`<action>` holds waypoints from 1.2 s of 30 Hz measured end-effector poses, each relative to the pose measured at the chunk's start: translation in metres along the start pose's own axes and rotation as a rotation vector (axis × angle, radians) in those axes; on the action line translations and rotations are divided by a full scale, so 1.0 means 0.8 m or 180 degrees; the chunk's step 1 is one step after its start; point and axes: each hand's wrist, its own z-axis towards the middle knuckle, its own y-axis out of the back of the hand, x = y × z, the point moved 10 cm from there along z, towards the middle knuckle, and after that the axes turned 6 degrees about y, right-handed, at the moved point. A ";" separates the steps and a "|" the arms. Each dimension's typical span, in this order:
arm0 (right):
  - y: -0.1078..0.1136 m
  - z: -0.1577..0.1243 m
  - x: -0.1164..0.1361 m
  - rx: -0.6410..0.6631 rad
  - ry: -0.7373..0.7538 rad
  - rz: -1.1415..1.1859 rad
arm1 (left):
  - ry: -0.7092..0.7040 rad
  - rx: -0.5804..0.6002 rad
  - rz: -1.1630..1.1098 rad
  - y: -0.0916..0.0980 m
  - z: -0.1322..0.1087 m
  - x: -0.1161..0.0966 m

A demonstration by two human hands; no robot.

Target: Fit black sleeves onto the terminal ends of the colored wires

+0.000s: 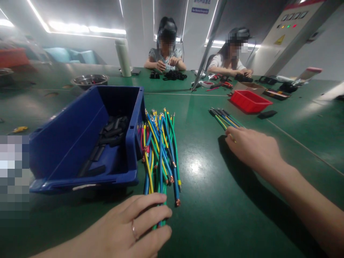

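Observation:
My left hand [142,225], a ring on one finger, closes over green and blue cables at the near end of a loose pile. That pile of cables [161,143] is blue, yellow and green, with metal lugs on some ends and bare copper on others. Out to the right, my right hand [251,147] has its fingers curled on a cable beside a small row of cables with black sleeves [220,114]. Its fingertips are partly hidden. Left of the pile stands a blue bin [67,129] with black tube pieces [114,130] inside.
A red tray [249,102] and a black piece [267,114] lie beyond my right hand. Behind the bin are a metal bowl [90,80] and a pale bottle [123,59]. Two people work across the green table [199,215], near a slanted pole [209,43].

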 end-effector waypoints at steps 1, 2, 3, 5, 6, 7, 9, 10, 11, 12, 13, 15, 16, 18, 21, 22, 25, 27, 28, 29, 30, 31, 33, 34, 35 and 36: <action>0.000 0.000 -0.002 0.0010 -0.0013 -0.0018 | 0.0015 0.0007 -0.0006 -0.001 0.002 0.001; 0.000 0.000 -0.004 0.0010 -0.0023 -0.0039 | 0.0013 -0.0007 -0.0023 -0.002 0.004 0.001; 0.000 0.000 -0.006 0.0003 -0.0032 -0.0063 | 0.0010 0.0004 -0.0038 -0.003 0.005 0.001; -0.002 0.000 -0.011 -0.0017 -0.0048 -0.0117 | 0.0025 0.0051 -0.0050 -0.007 0.007 0.002; -0.003 0.000 -0.013 -0.0025 -0.0052 -0.0146 | 0.0035 0.0101 -0.0056 -0.010 0.007 0.002; -0.004 0.001 -0.015 -0.0033 -0.0049 -0.0179 | 0.0045 0.0069 -0.0033 -0.009 0.006 0.002; -0.007 0.002 -0.017 -0.0070 -0.0053 -0.0270 | 0.0015 0.0038 -0.0037 -0.007 0.003 -0.001; -0.008 0.002 -0.018 -0.0106 -0.0060 -0.0327 | 0.0041 0.0075 -0.0038 -0.009 0.001 -0.001; -0.008 0.003 -0.018 -0.0151 -0.0065 -0.0382 | 0.0095 -0.0019 -0.0040 -0.006 -0.001 0.001; -0.007 0.004 -0.017 -0.0196 -0.0058 -0.0429 | 0.0116 -0.0037 -0.0040 -0.006 -0.003 0.001; -0.007 0.005 -0.015 -0.0236 -0.0035 -0.0462 | 0.0132 -0.0062 -0.0039 -0.006 -0.005 0.001; -0.008 0.006 -0.010 -0.0289 0.0041 -0.0479 | 0.0130 -0.0090 -0.0018 -0.007 -0.005 0.001; -0.007 0.007 -0.009 -0.0310 0.0068 -0.0471 | 0.0133 -0.0098 -0.0007 -0.007 -0.005 0.001; -0.007 0.008 -0.011 -0.0362 0.0094 -0.0431 | 0.0149 -0.0117 0.0023 -0.006 -0.003 0.002; -0.005 0.009 -0.009 -0.0460 0.0211 -0.0286 | 0.0186 -0.0032 0.0011 -0.007 -0.001 0.002; -0.004 0.010 -0.005 -0.0501 0.0286 -0.0206 | 0.0198 -0.0002 0.0007 -0.008 -0.001 0.002; -0.001 0.008 0.025 -0.0637 0.0699 0.0158 | 0.0181 -0.0019 0.0043 -0.006 -0.003 0.002; 0.003 0.000 0.060 -0.0708 0.1197 0.0487 | 0.0164 0.0018 0.0052 -0.009 -0.005 0.002; 0.006 -0.008 0.080 -0.0729 0.1479 0.0667 | 0.0107 -0.0022 0.0014 -0.007 -0.006 -0.001; 0.010 -0.017 0.099 -0.0740 0.1750 0.0848 | 0.0196 0.0066 0.0024 -0.011 -0.007 0.003; 0.015 -0.028 0.117 -0.0750 0.1991 0.1027 | 0.0076 -0.0089 0.0030 -0.006 -0.007 -0.002; 0.021 -0.040 0.132 -0.0751 0.2206 0.1201 | 0.0165 -0.0057 0.0058 -0.007 -0.007 0.000; 0.032 -0.067 0.159 -0.0683 0.2619 0.1493 | 0.0153 -0.0071 0.0070 -0.006 -0.005 -0.001; 0.038 -0.080 0.170 -0.0645 0.2823 0.1701 | 0.0176 -0.0063 0.0084 -0.006 -0.004 -0.001; 0.048 -0.092 0.178 -0.0582 0.3027 0.2195 | 0.0165 -0.0066 0.0087 -0.006 -0.003 -0.001; 0.054 -0.102 0.186 -0.0473 0.3183 0.2504 | 0.0152 -0.0082 0.0092 -0.005 -0.003 -0.001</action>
